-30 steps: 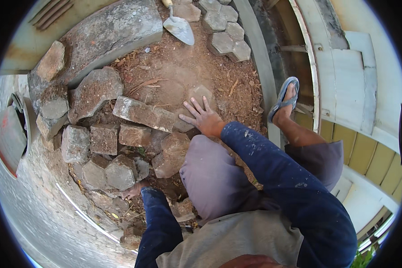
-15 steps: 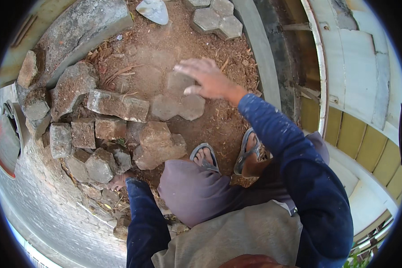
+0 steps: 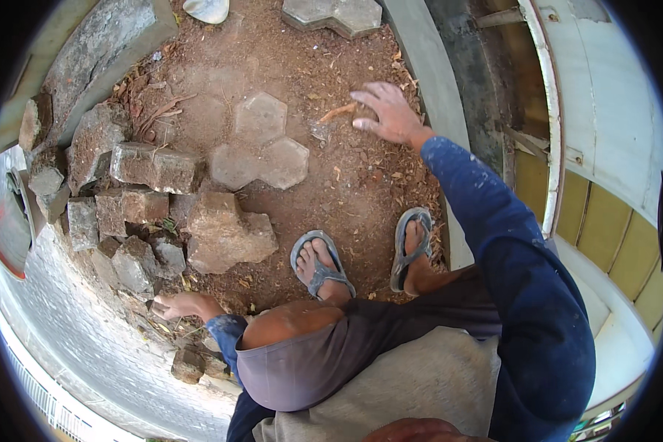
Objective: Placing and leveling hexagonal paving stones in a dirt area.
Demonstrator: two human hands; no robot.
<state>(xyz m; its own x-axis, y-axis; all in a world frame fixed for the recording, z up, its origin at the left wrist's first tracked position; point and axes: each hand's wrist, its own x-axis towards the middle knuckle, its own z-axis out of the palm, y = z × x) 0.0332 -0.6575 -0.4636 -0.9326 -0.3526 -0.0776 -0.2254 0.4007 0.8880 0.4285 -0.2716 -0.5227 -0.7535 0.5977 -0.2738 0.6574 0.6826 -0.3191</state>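
My right hand [image 3: 392, 114] hovers over the bare soil with fingers apart, holding nothing. Just left of its fingertips lies a short brown stick-like piece [image 3: 337, 113]. A three-lobed hexagonal concrete paver [image 3: 261, 151] lies flat in the dirt, left of that hand. My left hand [image 3: 182, 304] reaches out low on the left, fingers stretched, beside a pile of rough paver blocks. The closest of these is a grey hexagonal block [image 3: 135, 264]. A larger soil-covered paver [image 3: 228, 234] leans in the pile between that hand and the flat paver.
Two sandalled feet [image 3: 323, 265] stand on the soil. Another joined hexagonal paver [image 3: 333, 15] and a pale rounded piece [image 3: 206, 9] lie at the far side. A concrete curb [image 3: 427, 81] runs along the right; a long concrete block [image 3: 110, 55] stands far left, with paving [image 3: 88, 324] beyond the pile.
My right hand has moved right, away from above the flat paver, which now shows fully. My left hand has come out from behind the blocks and shows more. The view has shifted.
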